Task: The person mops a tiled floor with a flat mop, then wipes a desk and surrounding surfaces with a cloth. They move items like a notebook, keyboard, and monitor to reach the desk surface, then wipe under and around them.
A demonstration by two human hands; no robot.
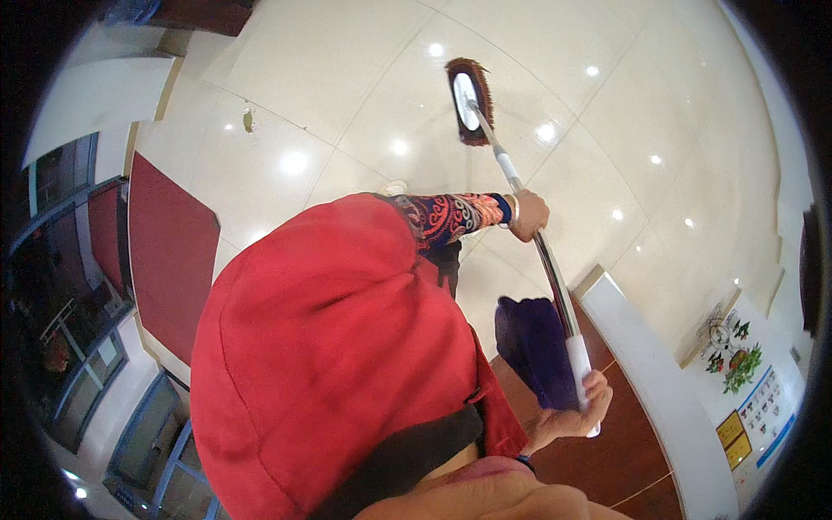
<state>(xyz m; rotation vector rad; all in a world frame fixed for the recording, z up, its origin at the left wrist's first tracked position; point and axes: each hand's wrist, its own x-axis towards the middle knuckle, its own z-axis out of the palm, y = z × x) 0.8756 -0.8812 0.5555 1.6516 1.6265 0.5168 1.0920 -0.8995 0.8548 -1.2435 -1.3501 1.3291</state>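
My left hand (531,216), at the end of a patterned sleeve with a bracelet, grips the metal pole of a long-handled mop or broom (552,270) about midway. Nearer me, my right hand (598,400) is closed round the white grip at the pole's end. The head (471,101) rests on the glossy tiled floor (383,97); it has a white oval plate and a brown fringe or bristles. A dark purple cloth item (533,344) hangs beside the white grip, next to my right wrist. How it is held is not clear.
A small greenish leaf-like scrap (247,120) lies on the floor. A dark red mat (172,260) is at left, near glass doors. At right, a white ledge (640,344) borders brown-red flooring (624,416); a flowering plant (741,367) stands beyond. My red garment (338,325) covers much of the view.
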